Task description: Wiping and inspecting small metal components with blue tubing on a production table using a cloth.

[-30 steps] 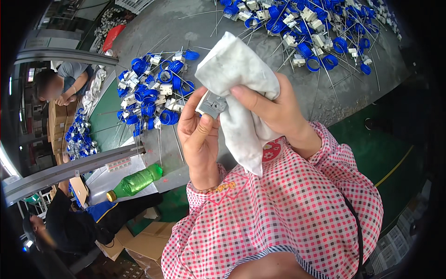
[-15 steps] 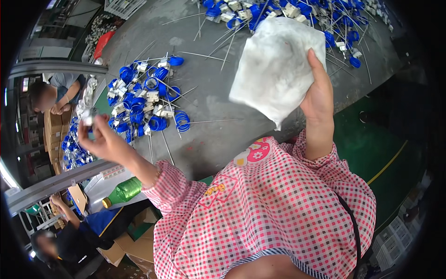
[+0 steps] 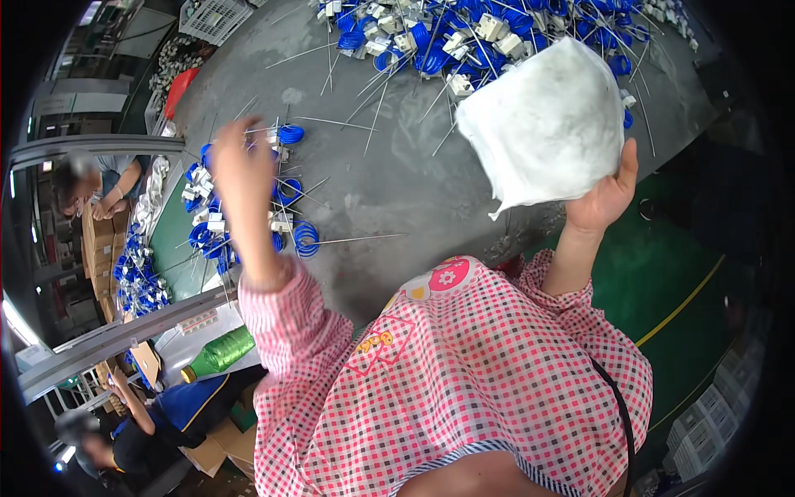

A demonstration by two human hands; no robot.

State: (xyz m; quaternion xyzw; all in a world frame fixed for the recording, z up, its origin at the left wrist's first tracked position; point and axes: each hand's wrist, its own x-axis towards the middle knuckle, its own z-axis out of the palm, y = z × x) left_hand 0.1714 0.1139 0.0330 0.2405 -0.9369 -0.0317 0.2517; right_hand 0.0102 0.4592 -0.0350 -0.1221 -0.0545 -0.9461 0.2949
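Note:
My right hand (image 3: pixel 603 202) grips a puffy white bag (image 3: pixel 551 124) by its lower right edge, fingers partly hidden behind it. The bag is soft and dull, with a pinched corner pointing down, and hangs in the air above the grey table (image 3: pixel 364 190). My left hand (image 3: pixel 245 182) is raised over the smaller pile of blue coiled-wire parts with white blocks (image 3: pixel 305 238). Motion smears its fingers, so what they hold, if anything, does not show. Thin straight rods stick out from these parts.
A larger heap of the same parts (image 3: pixel 431 50) covers the table's far side. A metal rail (image 3: pixel 99 348) runs along the left, with a green bottle (image 3: pixel 224 352) beside it. Two co-workers sit at left, near cardboard boxes (image 3: pixel 98 240). A white crate (image 3: pixel 217 18) stands far left.
My left hand has swung right and up, from beyond the small pile to above it; the small shiny thing at its fingertips no longer shows. My right hand has moved right and down, carrying the white bag.

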